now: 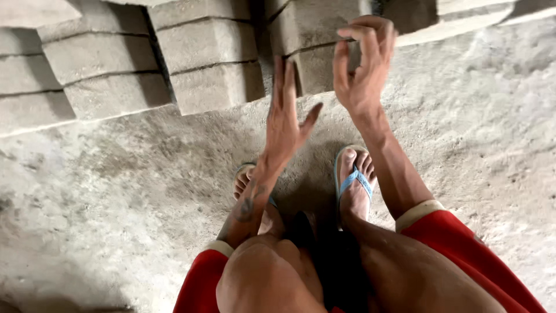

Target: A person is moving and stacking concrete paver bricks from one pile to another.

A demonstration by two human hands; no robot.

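Head view: left hand (285, 119) raised over the feet, fingers straight and spread, thumb out, holding nothing. Right hand (365, 64) higher, fingers loosely curled and apart, also holding nothing; it is just in front of the nearest stack of grey concrete blocks (315, 49), contact cannot be told. More block stacks (211, 58) stand in rows to the left on the dusty concrete floor (116, 191). Below: blue flip-flops (354, 179) on both feet, red shorts (463, 243) at the knees.
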